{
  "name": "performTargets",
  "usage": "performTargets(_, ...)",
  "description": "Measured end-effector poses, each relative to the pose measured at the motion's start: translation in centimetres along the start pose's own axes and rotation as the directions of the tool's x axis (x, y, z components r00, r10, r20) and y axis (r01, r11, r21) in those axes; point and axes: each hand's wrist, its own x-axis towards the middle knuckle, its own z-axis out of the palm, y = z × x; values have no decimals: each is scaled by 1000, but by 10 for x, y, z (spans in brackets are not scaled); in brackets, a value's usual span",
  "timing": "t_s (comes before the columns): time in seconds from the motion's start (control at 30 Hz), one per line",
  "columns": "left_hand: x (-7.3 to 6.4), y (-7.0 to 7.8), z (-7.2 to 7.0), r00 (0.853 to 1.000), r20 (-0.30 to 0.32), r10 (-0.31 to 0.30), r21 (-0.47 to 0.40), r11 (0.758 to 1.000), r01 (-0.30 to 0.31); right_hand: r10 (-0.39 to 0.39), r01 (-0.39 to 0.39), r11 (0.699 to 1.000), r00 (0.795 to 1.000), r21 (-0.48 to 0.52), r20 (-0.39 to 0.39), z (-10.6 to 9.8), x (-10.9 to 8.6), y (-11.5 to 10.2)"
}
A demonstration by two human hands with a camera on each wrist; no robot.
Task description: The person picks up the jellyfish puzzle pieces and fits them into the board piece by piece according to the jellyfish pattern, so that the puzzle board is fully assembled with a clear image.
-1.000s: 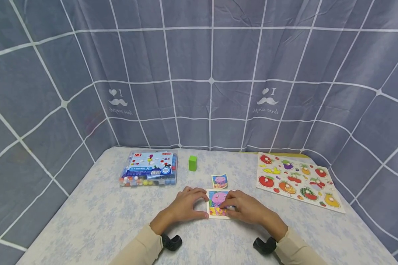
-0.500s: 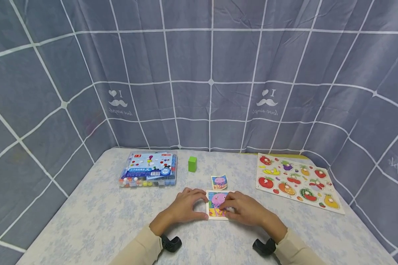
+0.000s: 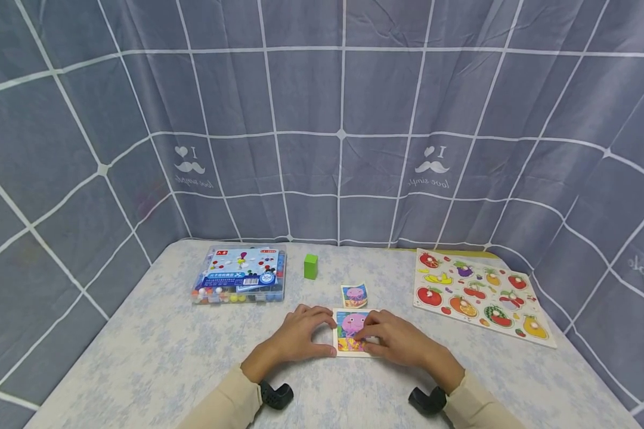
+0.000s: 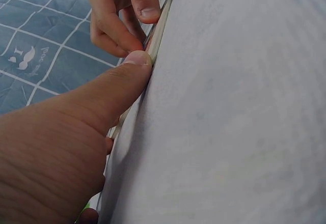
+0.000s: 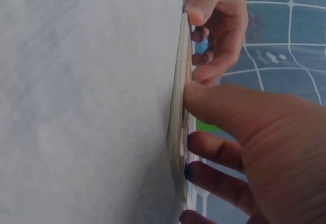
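A small picture puzzle [image 3: 347, 344] in a pale frame lies flat on the table, showing a pink sea creature with a round head. My left hand [image 3: 299, 335] holds its left edge, thumb at the near corner and fingers curled at the far one. From the other side, my right hand [image 3: 399, 338] bends over the puzzle's right part, thumb and fingertips on its face, and covers that part. In the right wrist view, the right thumb [image 5: 204, 102] touches the puzzle near its front edge. Just behind lies a small picture card [image 3: 355, 294] with a similar creature.
A clear plastic case [image 3: 241, 274] of coloured balls stands at the back left, a green block [image 3: 310, 267] beside it. On the right lies a fruit peg puzzle board [image 3: 477, 296]. A grey checked curtain [image 3: 311, 161] surrounds the table [image 3: 155, 357].
Both hands stay at the puzzle, nearly still. The head view has shifted very slightly.
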Motion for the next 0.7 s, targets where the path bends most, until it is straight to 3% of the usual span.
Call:
performTargets(0.13,0,-1,0,1000,-1,3,-1,1000,-3,14,-14,999,1000,29,15,-3,0,0)
performTargets(0.37,2,-2,0,1000,-2,16,-3,1000,-16,149,-146,985,989,87,-22,-23,-16,1)
performTargets(0.53,1,-2,2,1000,-3,10,-11,1000,-10,204,-209,969,978,134,48,-42,-48,5)
performTargets(0.7,-1,-2,1,1000,-8,9,-2,1000,-9,327,-349,922,933,166,148,-51,-93,12)
